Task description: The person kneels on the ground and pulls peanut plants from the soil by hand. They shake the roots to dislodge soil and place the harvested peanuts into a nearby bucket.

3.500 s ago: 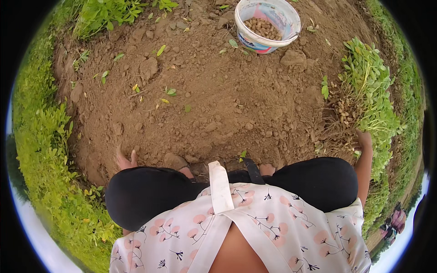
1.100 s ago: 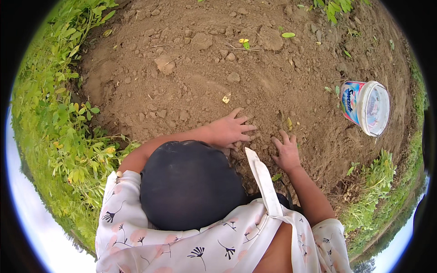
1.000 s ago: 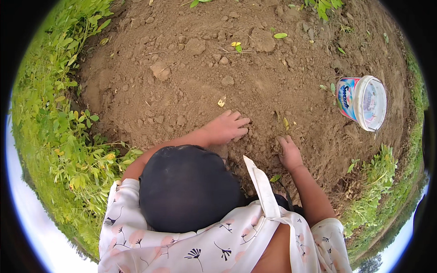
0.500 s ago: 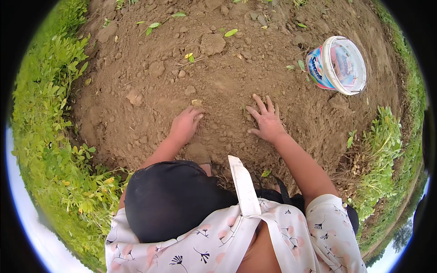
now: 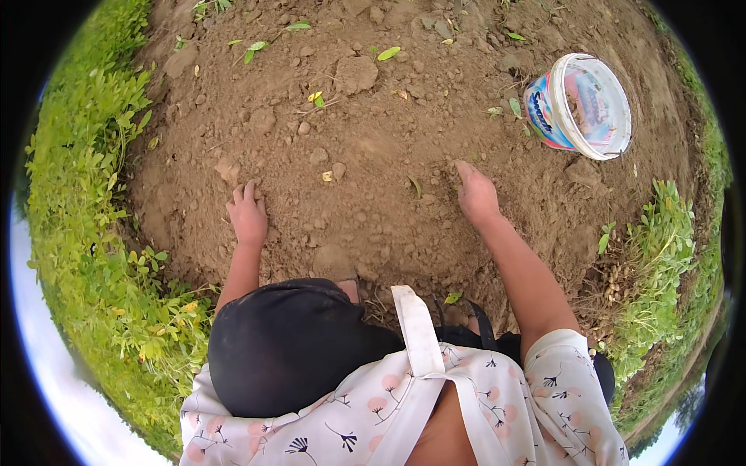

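left hand flat, spread on soil | right hand flat, empty | tub at 1 o'clock of right hand, nearer it

I see a person from above, wearing a white short-sleeved top printed with small pink round blooms and thin black sprigs. A plain white strap runs up the middle of the chest and splits into two bands near the lower edge. Black cloth covers the bent knees below the top. Both forearms are bare from the sleeve hem down. The left hand and right hand carry no gloves, rings or wristbands.
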Motion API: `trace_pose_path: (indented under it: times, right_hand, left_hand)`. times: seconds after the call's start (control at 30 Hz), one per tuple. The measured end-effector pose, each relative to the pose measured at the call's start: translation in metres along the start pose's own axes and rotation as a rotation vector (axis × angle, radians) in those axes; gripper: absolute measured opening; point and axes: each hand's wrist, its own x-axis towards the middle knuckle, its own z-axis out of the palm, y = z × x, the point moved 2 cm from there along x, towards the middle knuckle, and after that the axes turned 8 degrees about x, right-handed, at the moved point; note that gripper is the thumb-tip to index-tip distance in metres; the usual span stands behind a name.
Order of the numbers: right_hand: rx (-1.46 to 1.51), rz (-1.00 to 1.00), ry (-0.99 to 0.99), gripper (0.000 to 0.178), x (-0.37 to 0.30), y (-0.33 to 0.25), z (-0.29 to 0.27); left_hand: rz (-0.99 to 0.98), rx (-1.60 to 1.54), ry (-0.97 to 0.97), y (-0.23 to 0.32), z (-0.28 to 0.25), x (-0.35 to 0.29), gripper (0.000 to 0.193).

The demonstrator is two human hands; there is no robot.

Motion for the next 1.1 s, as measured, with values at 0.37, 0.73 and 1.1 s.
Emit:
trace_pose_path:
  times: [0.37, 0.73, 1.1]
  right_hand:
    - [-0.175, -0.073, 0.147, 0.068, 0.064, -0.061, 0.006]
    - [-0.357, -0.275, -0.450, 0.074, -0.064, -0.052, 0.013]
    - [-0.007, 0.169, -0.446, 0.038, -0.056, -0.054, 0.025]
  left_hand:
    - [0.105, -0.581, 0.077, 0.024, -0.018, 0.036, 0.059]
    - [1.270, 0.051, -0.233, 0.124, -0.027, -0.071, 0.079]
    - [0.960, -0.165, -0.109, 0.115, -0.007, -0.047, 0.034]
